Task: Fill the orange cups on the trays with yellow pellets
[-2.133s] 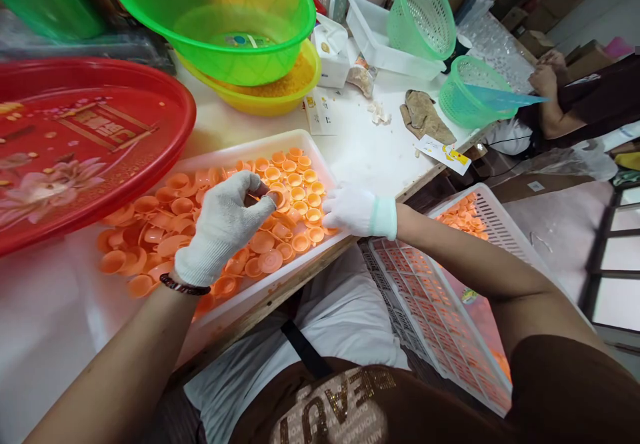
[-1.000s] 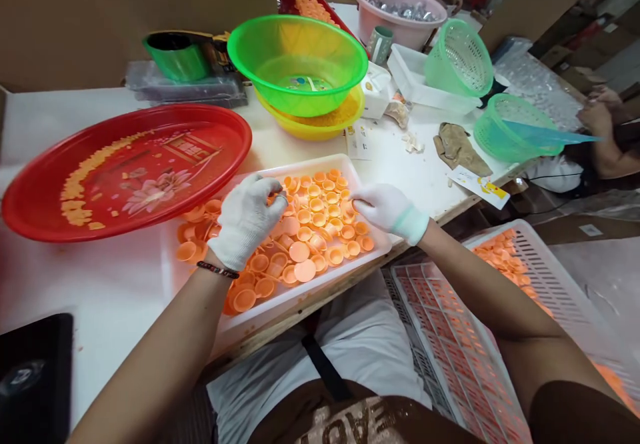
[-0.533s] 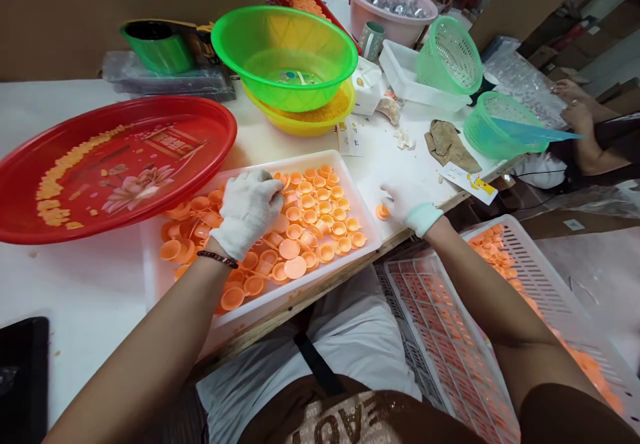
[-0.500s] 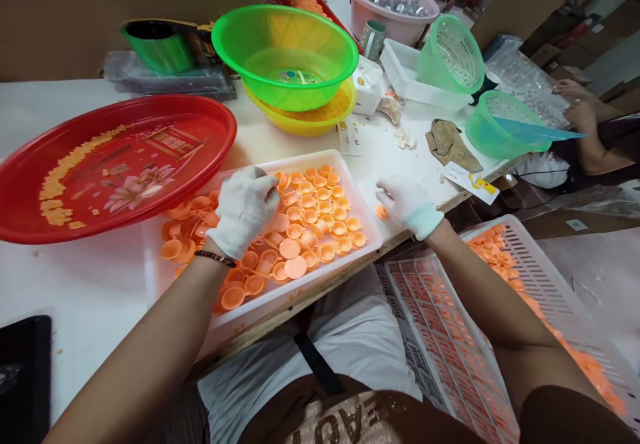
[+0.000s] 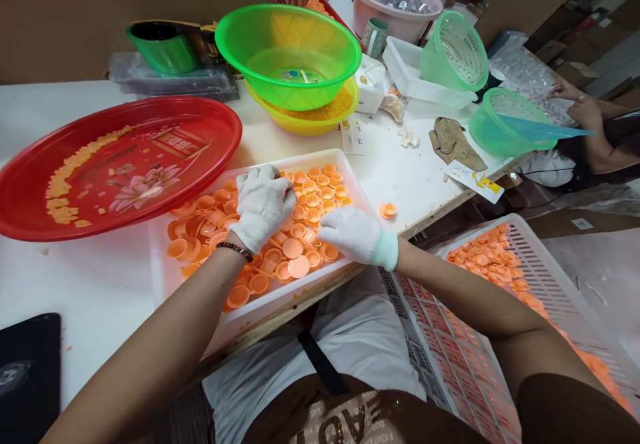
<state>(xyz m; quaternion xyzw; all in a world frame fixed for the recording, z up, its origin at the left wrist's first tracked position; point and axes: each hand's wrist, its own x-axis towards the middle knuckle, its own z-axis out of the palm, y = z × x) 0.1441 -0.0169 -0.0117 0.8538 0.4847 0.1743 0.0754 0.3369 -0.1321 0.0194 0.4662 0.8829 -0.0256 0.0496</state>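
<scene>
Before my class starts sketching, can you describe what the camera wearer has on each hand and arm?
The left hand wears a greyish-white knitted glove, with a dark beaded bracelet at the wrist. The right hand wears a white fabric glove with a mint-green cuff. A short dark-brown sleeve shows on the right arm; the left sleeve is out of view.

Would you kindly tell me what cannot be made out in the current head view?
In the head view:
Whether the left hand holds anything: its own back hides it.
What lies beneath the right hand: covered by that hand.
Black object: cut off by the left edge.
Yellow basin: inside mostly hidden by the green basin.
</scene>
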